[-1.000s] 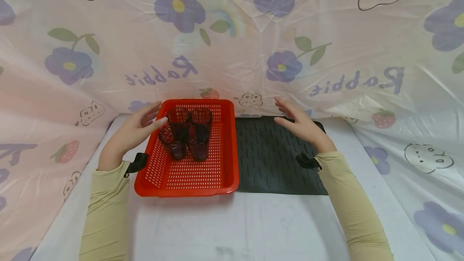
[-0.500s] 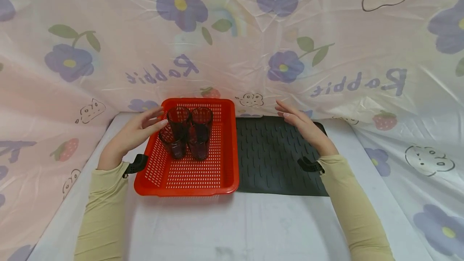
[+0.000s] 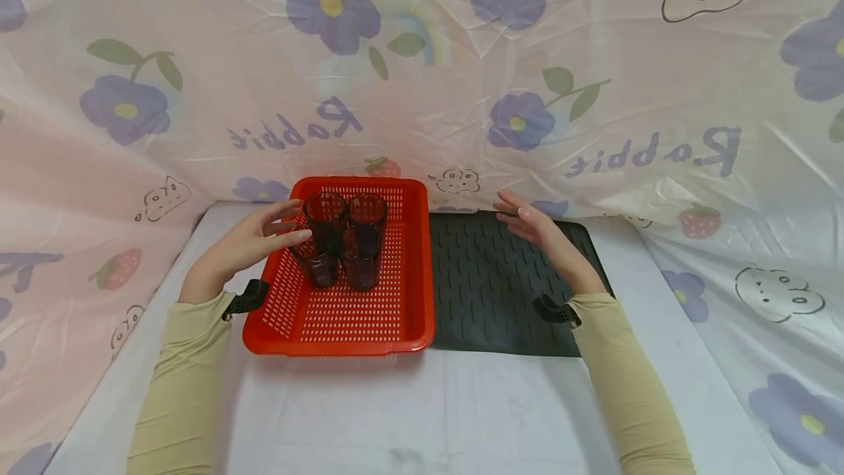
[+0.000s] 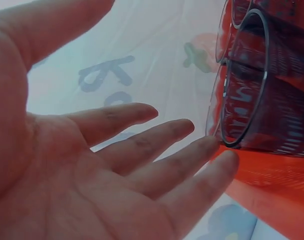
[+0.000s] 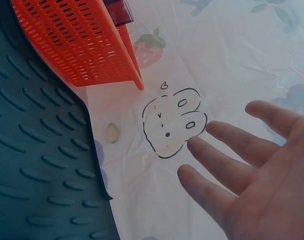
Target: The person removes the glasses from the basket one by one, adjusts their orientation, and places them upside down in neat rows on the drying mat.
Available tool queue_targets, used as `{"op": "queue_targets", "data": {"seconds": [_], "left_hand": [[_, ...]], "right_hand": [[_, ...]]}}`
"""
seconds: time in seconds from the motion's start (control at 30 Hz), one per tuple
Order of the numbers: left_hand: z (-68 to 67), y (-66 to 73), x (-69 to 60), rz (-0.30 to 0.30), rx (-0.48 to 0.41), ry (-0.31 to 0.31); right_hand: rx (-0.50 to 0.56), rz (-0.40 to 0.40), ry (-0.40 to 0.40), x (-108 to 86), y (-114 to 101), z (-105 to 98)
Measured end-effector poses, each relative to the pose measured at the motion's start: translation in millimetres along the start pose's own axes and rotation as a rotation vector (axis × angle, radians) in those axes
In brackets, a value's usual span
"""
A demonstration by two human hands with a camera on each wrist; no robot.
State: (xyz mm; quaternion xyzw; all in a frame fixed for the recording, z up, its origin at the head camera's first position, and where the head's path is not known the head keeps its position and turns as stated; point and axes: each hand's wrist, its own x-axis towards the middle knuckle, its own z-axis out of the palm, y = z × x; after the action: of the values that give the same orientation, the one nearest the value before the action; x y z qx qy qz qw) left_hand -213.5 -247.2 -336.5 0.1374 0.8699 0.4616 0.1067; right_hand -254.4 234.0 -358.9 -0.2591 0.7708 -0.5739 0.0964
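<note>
Several dark purple glasses, one of them at the back right (image 3: 366, 212), stand grouped in the upper half of a red perforated basket (image 3: 417, 277). Over the basket's left rim reaches the left hand (image 3: 247, 244), fingers extended beside the glasses. In the left wrist view that hand (image 4: 117, 170) has its palm bare and holds nothing, with a glass rim (image 4: 264, 75) just beyond the fingertips. The right hand (image 3: 543, 237) hovers above the back of a dark ribbed mat (image 3: 501, 299); the right wrist view shows its fingers (image 5: 226, 165) spread with nothing in them.
The basket stands on a white table (image 3: 461, 416), against the left edge of the mat. Behind and at both sides hangs a printed sheet (image 3: 422, 94) with flowers and rabbits. A black wrist device (image 3: 247, 299) overhangs the basket's left rim.
The left hand has shifted slightly right, its thumb now over the rim of the front left glass. The right hand has turned a little and lowered slightly. The glasses stay in place.
</note>
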Motion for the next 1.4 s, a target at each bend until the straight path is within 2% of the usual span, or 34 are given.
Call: {"op": "queue_targets", "data": {"seconds": [0.3, 0.43, 0.67, 0.87, 1.07, 1.2, 1.4], "left_hand": [[6.5, -9.0, 6.9, -0.056, 0.049, -0.035], [10.8, -8.5, 7.2, -0.061, 0.062, -0.026], [14.9, -11.8, 8.5, -0.072, 0.068, -0.013], [16.6, -14.3, 10.0, -0.07, 0.056, -0.011], [18.4, -15.0, 11.7, -0.079, 0.083, -0.002], [20.9, -16.3, 13.6, -0.084, 0.119, 0.012], [24.8, -15.8, 19.2, -0.07, 0.221, 0.038]], "right_hand": [[0.074, 0.014, -0.023, -0.8, 7.1, 4.6], [0.111, 0.023, -0.036, -1.0, 9.4, 7.0], [0.116, 0.034, -0.038, -3.4, 16.0, 11.2], [0.15, 0.047, -0.016, -7.8, 21.6, 14.9], [0.155, 0.071, -0.005, -11.1, 28.4, 18.1], [0.178, 0.05, -0.009, -12.0, 34.1, 19.3], [0.226, 0.039, -0.001, -13.5, 39.5, 20.3]]}}
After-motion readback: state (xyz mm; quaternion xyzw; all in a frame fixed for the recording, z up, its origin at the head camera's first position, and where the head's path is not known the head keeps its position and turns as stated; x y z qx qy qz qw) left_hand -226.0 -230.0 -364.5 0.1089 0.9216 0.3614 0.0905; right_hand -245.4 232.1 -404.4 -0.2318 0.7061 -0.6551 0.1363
